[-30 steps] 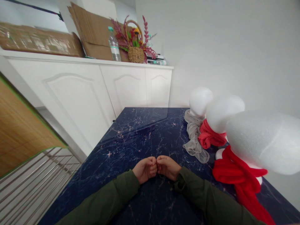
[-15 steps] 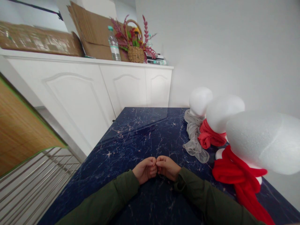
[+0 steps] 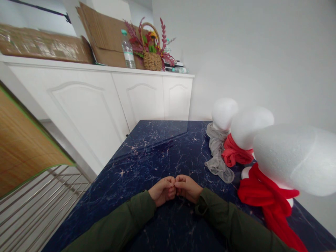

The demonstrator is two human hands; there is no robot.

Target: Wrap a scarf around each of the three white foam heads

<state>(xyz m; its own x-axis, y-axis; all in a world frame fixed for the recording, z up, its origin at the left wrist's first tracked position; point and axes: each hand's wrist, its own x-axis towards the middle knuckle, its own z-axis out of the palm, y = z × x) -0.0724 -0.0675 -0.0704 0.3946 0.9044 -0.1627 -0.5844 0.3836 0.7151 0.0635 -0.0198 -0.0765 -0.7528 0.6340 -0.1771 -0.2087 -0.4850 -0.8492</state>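
My left hand (image 3: 163, 191) and my right hand (image 3: 188, 188) rest on the dark blue marbled tabletop (image 3: 147, 154). Both are loosely closed with the fingers curled in, knuckles and thumbs touching at the middle. Nothing shows in either one. To the right stand three white foam mannequin heads with scarves at their necks. The nearest head (image 3: 294, 157) wears a bright red scarf (image 3: 262, 194) with an end trailing down. A coral red scarf (image 3: 233, 150) wraps the middle head (image 3: 250, 126). Around the far head (image 3: 224, 112) goes a sheer grey scarf (image 3: 219, 154), spread partly on the table.
Behind stands a white cabinet (image 3: 147, 94) bearing cardboard (image 3: 105, 35), a taped box (image 3: 44, 43), a water bottle (image 3: 128, 50) and a flower basket (image 3: 152, 61). At left are a metal wire rack (image 3: 52, 196) and a wood-patterned panel (image 3: 26, 147) with a green edge.
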